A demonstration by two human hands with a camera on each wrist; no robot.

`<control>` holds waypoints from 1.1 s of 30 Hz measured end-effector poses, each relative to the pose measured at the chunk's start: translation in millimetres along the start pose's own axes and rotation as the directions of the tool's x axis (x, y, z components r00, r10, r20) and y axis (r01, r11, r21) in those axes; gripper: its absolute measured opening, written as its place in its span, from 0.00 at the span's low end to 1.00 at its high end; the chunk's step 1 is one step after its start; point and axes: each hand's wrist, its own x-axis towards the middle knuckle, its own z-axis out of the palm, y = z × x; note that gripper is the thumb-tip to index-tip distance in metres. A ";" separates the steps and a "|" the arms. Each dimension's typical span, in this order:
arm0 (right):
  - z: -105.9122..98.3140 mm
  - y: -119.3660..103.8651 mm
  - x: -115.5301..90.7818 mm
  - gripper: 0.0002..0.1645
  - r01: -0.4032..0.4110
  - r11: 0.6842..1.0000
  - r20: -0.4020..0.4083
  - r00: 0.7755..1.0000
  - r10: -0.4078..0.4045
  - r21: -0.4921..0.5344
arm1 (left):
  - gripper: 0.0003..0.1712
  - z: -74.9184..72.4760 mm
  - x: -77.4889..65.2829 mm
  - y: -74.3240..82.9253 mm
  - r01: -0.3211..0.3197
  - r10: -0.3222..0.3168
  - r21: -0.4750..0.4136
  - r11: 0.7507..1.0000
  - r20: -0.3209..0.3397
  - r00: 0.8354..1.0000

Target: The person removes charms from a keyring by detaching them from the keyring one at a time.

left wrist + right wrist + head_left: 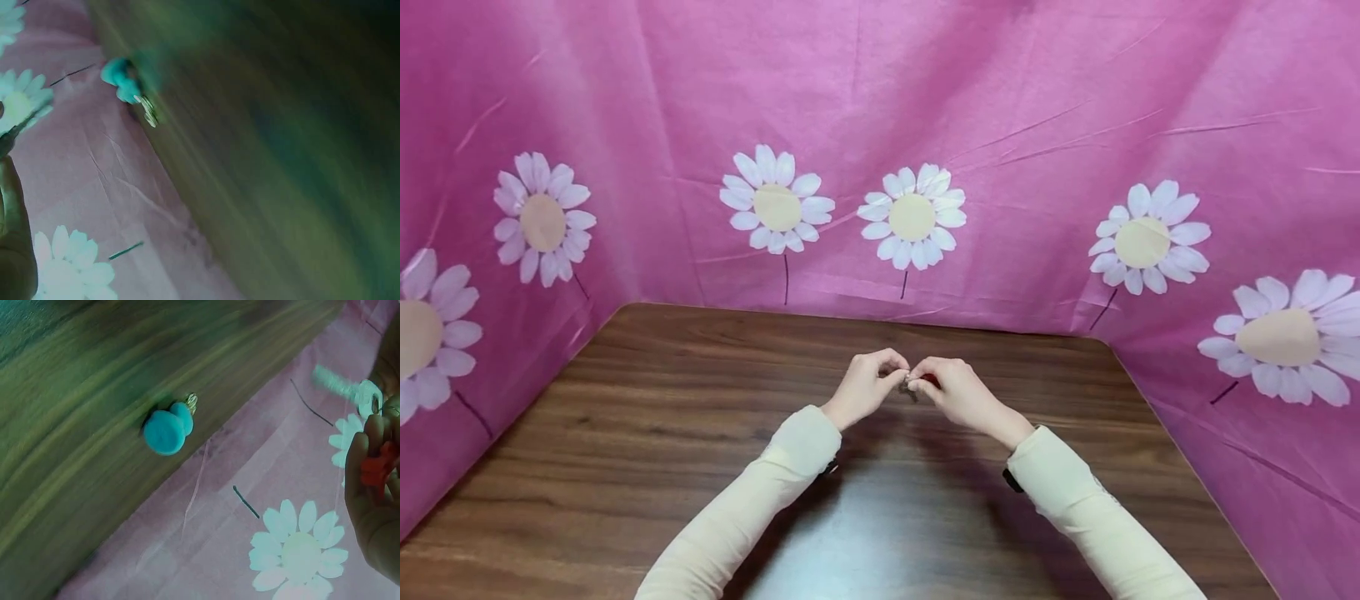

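In the head view my left hand [867,388] and right hand [961,393] meet above the wooden table, thumbs and forefingers pinching at a small metal key [913,395] between them. Close up in the right wrist view, the key [367,399] hangs from a thin ring [391,410] at the fingertips. A small red piece [377,470] shows among the fingers of the hand there; its kind cannot be told. At the left edge of the left wrist view, my left hand [15,250] is only partly in frame, with a dark slim part of the key [9,140] above it.
A round blue-green charm [165,432] with a gold-coloured clasp [191,402] lies on the wooden table [662,400] near its far edge. Pink cloth [1015,100] printed with white flowers stands around the back and both sides.
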 end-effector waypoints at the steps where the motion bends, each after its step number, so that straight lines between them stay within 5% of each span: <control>1: -1.3 -0.4 0.5 0.03 -0.008 1.000 0.006 1.000 0.008 0.017 | 0.02 0.5 -0.1 0.0 0.042 -0.042 -0.038 0.998 0.002 0.999; 4: -4.4 -0.5 1.1 0.04 -0.039 0.998 0.001 0.999 0.039 0.053 | 0.03 0.8 0.1 1.1 0.124 -0.123 -0.150 0.981 0.019 0.992; 10: -5.5 1.3 -1.5 0.04 -0.114 0.991 -0.030 0.993 0.117 0.069 | 0.09 -1.0 -2.9 6.2 0.186 -0.169 -0.308 0.933 0.080 0.982; 13: -4.3 1.2 -1.8 0.05 -0.136 0.988 -0.038 0.990 0.139 0.067 | 0.10 -3.0 -5.2 11.8 0.212 -0.190 -0.326 0.921 0.096 0.977; 21: -5.9 -1.1 2.6 0.05 -0.143 0.987 -0.069 0.987 0.148 0.067 | 0.07 -0.1 0.2 6.4 0.201 -0.195 -0.264 0.943 0.047 0.980; 25: -5.1 -0.6 3.5 0.05 -0.166 0.984 -0.063 0.983 0.170 0.072 | 0.04 -4.0 1.1 7.4 0.148 -0.146 -0.153 0.977 0.025 0.989; 28: -2.9 -0.8 3.6 0.06 -0.180 0.981 -0.058 0.981 0.184 0.069 | 0.03 -7.7 -0.2 8.1 0.046 -0.046 0.023 0.999 -0.015 0.999; 33: 2.0 -0.9 6.3 0.06 -0.137 0.991 -0.111 0.984 0.136 -0.006 | 0.02 -13.6 -1.6 8.7 -0.117 0.141 0.292 0.949 -0.061 0.988</control>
